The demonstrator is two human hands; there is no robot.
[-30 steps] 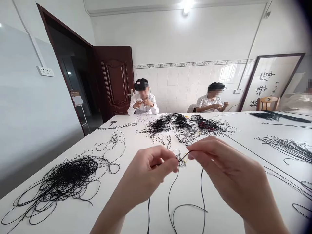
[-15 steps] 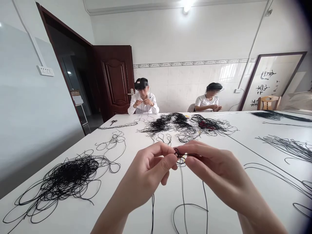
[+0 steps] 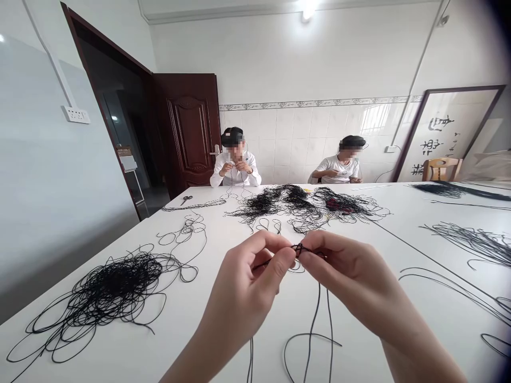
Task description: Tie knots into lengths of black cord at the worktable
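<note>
Where the left hand (image 3: 243, 298) and the right hand (image 3: 351, 282) almost meet above the white table (image 3: 191, 332), a thin black cord (image 3: 300, 249) bunches into a small, tight knot. A short tail of the cord runs left from the knot toward the left palm, while two long strands (image 3: 317, 319) drop from the hands and curve loosely on the tabletop below. The thumb and forefinger of each hand are closed narrowly on the cord, pinching it from either side. The left hand's other fingers curl inward, and the right hand's lie bunched together behind its forefinger.

A large tangled heap of black cord (image 3: 115, 284) lies on the table to the left, with looser loops (image 3: 183, 231) beyond it. A long, dense tangle (image 3: 279, 205) spreads across the far middle of the table, and combed-out strands (image 3: 475, 242) lie to the right. Black-handled scissors (image 3: 186, 200) rest near the far left edge.

Two seated co-workers (image 3: 235, 165) (image 3: 339, 167) at the far side hold their hands up before them, the nearer the door in a white long-sleeved top. Behind them are a dark wooden door (image 3: 191, 127) standing open, a white tiled wall (image 3: 287, 133), a wooden chair (image 3: 441, 169), and a framed calligraphy panel (image 3: 439, 138).
</note>
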